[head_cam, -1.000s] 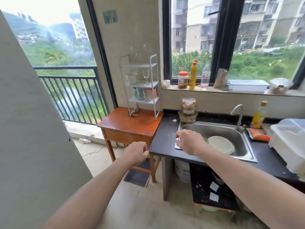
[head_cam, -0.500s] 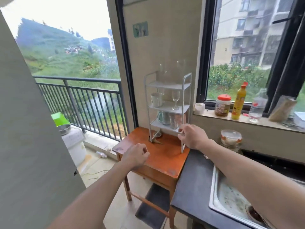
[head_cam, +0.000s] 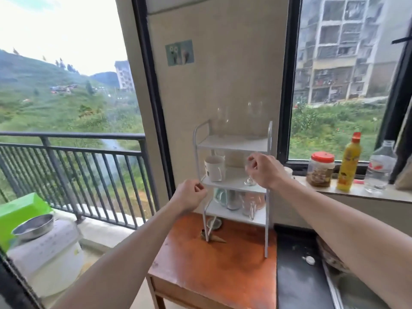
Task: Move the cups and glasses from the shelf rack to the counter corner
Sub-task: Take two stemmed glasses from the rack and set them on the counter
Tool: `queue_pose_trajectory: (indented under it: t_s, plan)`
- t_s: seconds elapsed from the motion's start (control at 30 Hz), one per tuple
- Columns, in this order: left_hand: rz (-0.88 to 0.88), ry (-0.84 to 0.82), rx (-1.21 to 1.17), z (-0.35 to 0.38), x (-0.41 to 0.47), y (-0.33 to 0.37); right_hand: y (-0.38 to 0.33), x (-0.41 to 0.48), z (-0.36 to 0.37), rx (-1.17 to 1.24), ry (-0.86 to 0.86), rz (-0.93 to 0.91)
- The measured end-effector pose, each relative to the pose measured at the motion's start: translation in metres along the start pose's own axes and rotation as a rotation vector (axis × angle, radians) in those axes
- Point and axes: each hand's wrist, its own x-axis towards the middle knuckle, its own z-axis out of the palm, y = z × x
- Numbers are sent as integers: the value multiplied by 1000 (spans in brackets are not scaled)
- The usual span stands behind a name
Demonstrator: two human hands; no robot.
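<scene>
Your right hand (head_cam: 265,170) went up from the shelf rack (head_cam: 231,143) leg to the stemmed glass (head_cam: 250,175), fingers curled round it. Your left hand (head_cam: 191,195) rose too, loosely closed, holding nothing.

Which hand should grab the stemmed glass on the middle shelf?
Right. The right hand is already at the stemmed glass; the left hand sits at the rack's far side, near the white mug.
</scene>
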Motion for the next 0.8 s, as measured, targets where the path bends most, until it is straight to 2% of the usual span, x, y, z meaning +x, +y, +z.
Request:
queue_pose_trajectory:
  t_s: [0.1, 0.23, 0.33, 0.6, 0.8]
  plan:
    - [36, -38, -103, -22, 60, 6, -14, 47, 7, 139, 103, 149]
    - [63, -71, -406, -39, 130, 28, -24, 108, 14, 339, 235, 295]
    - [75, -70, -523, -37, 175, 40, -23, 149, 22, 415, 303, 408]
    - [-47, -42, -675, 3, 295, 46, 20, 239, 50, 454, 387, 651]
    - [-25, -40, -743, 34, 359, 55, 52, 278, 60, 570, 466, 723]
